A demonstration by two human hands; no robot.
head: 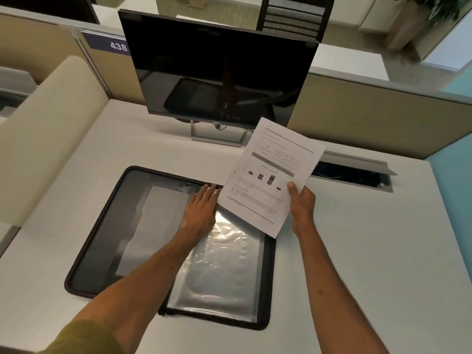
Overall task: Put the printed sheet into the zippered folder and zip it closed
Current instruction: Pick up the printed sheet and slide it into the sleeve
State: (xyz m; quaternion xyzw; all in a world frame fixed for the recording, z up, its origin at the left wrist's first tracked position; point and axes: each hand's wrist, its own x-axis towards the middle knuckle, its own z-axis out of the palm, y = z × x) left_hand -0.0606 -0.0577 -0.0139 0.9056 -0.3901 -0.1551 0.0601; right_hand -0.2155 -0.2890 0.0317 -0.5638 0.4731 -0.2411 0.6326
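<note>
A black zippered folder (102,241) lies open flat on the white desk, with a grey inner panel on the left half and shiny clear plastic sleeves (219,267) on the right half. My left hand (201,208) rests flat on the folder near its middle fold, fingers spread toward the top edge. My right hand (302,203) pinches the lower right edge of the printed sheet (270,175), a white page with text, a table and a bar chart. The sheet hangs tilted above the folder's upper right corner and hides that corner.
A black monitor (219,77) on a silver stand (217,137) stands just behind the folder. An open cable hatch (355,172) is set in the desk at the right. Beige partition walls (370,118) bound the desk at the back, and a cushioned panel (43,139) at the left.
</note>
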